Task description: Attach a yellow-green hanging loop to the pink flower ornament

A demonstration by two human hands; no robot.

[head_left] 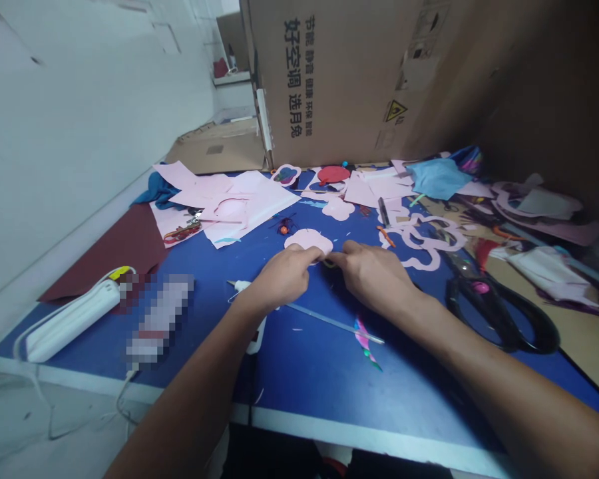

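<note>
A pale pink scalloped paper cutout point(307, 243) is pinched between the thumb and fingers of my left hand point(287, 273), tilted above the blue table. My right hand point(372, 269) is closed, its fingertips meeting the left thumb at the cutout's right edge. A small yellow-green bit shows under the right fingers; what they pinch is hidden. Partly behind my left forearm lies a white glue gun point(240, 287). A clear glue stick point(337, 322) rests on the table below my hands. Just beyond the cutout is a dark spider-like piece with an orange bead point(283, 229).
Large black-handled scissors point(499, 309) lie to the right. Pink paper sheets point(252, 199) and paper outlines point(419, 236) cover the back. A white power strip point(74, 319) is at the left. Behind the table stands a big cardboard box point(349, 86). A colourful scrap point(363, 336) lies in front.
</note>
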